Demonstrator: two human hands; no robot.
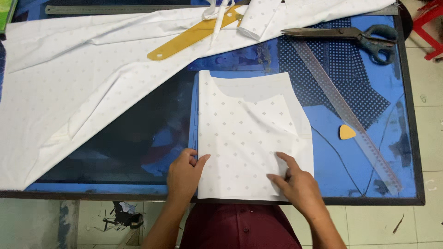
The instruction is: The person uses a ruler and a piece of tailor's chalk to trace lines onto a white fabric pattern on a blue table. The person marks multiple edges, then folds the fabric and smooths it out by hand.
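Observation:
A cut piece of white fabric with small grey diamonds (249, 133) lies flat near the table's front edge, its top cut in a shallow curve. My left hand (184, 174) rests at its lower left edge, fingers curled and thumb touching the cloth. On the lower right part of the piece my right hand (295, 182) presses down with fingers spread. Neither hand grips anything.
A large sheet of the same white fabric (78, 92) covers the left and back of the blue glass-topped table (406, 138). On it lies a yellow curved ruler (194, 34). Large scissors (355, 37), a clear straight ruler (350, 115), orange tailor's chalk (347, 132) and dark dotted cloth (346, 83) sit right.

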